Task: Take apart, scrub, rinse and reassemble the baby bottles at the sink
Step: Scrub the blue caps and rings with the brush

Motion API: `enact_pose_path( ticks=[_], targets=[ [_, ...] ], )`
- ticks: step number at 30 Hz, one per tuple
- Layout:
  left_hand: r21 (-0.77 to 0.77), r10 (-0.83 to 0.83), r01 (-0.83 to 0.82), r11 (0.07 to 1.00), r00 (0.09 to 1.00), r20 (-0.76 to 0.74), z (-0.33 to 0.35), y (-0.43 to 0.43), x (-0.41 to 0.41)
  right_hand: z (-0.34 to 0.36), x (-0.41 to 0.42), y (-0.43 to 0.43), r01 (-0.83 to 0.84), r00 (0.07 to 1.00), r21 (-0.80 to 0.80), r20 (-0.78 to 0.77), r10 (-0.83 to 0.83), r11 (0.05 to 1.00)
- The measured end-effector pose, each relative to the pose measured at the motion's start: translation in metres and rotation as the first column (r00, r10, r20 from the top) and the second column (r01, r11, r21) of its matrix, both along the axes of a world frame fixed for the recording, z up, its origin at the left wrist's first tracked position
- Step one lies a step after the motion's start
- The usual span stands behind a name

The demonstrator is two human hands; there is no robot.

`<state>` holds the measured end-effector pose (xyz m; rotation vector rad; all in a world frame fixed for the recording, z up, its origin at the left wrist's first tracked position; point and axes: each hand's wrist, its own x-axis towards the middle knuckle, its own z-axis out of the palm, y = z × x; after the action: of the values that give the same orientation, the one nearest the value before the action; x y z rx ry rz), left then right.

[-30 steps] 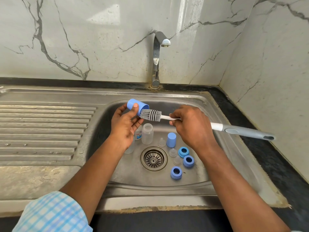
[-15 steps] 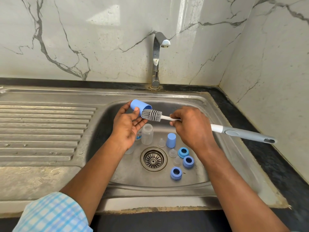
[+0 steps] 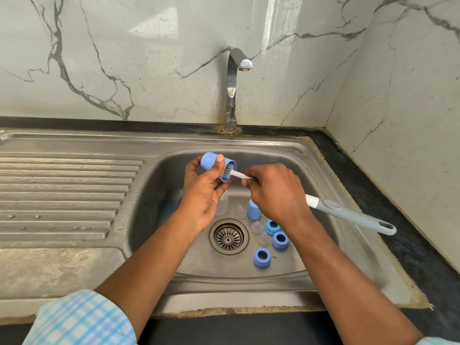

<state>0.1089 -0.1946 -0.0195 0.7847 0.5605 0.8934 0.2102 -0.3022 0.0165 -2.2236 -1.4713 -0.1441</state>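
My left hand [image 3: 204, 192] grips a blue bottle cap [image 3: 211, 161] over the sink basin, its open mouth turned right. My right hand [image 3: 276, 192] holds the white shaft of a bottle brush [image 3: 348, 215]; the grey bristle head sits inside the cap. On the basin floor lie a clear bottle [image 3: 221, 205], partly hidden behind my left hand, a second blue cap [image 3: 254, 210], three blue collar rings [image 3: 261, 257] and clear nipples [image 3: 257, 227] near the drain [image 3: 229, 237].
The steel sink [image 3: 308, 155] has a ribbed drainboard [image 3: 62, 195] on the left. A steel tap [image 3: 235, 88] stands at the back, with no water running. Marble walls close the back and right; a dark counter [image 3: 398, 220] runs along the right.
The brush head, outside the cap's mouth before, has gone into the cap. My left thumb now lies on top of the cap.
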Motion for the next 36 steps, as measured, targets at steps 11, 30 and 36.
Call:
enact_pose_path(
  ticks=[11,30,36],
  targets=[
    [-0.103,-0.086,0.103,0.989,0.984,0.156,-0.002,0.002,-0.004,0.000,0.002,-0.002,-0.002,0.998,-0.048,0.061,0.005,0.999],
    [-0.062,-0.176,0.192,0.979,0.964,0.201,-0.002,-0.004,-0.003,0.002,0.012,-0.006,0.025,0.998,0.082,0.056,-0.029,0.996],
    [-0.017,-0.114,0.116,0.993,0.987,0.110,0.001,-0.004,-0.002,-0.002,0.004,0.000,0.017,0.998,0.046,0.057,-0.020,0.999]
  ],
)
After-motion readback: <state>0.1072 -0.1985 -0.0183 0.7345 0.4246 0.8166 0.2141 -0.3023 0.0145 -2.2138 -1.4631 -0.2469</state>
